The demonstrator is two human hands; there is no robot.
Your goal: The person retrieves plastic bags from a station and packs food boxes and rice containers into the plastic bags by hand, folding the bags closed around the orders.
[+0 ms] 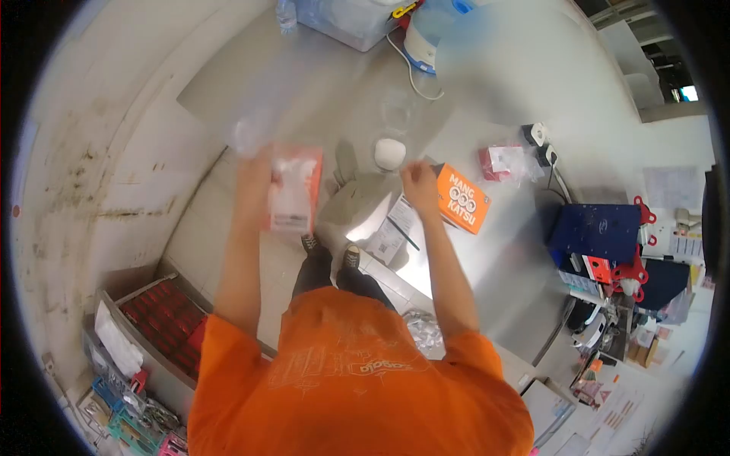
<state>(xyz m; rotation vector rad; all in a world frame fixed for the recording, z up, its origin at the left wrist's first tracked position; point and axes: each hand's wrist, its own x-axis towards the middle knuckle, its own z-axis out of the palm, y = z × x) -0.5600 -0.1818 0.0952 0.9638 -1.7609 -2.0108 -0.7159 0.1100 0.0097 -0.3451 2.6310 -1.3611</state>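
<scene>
Packet point(296, 182), red-and-white, is grasped by the left grip point(255, 173), eleven o'clock from the shirt point(357, 372); at one o'clock, the right grip point(418, 184) curls beside an orange box point(464, 199), hold impossible to tell.

Site: looks like a takeaway food shop's kitchen or packing area; evidence: bare metal counter point(494, 277), orange box point(465, 199) printed "MANG KATSU", printed slip point(385, 245), pen point(404, 234), papers point(672, 188) on wall

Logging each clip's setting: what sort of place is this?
Probably a food business's kitchen or packing area: a shiny metal counter, an orange box printed "KATSU", and a clear plastic bin suggest it.
</scene>
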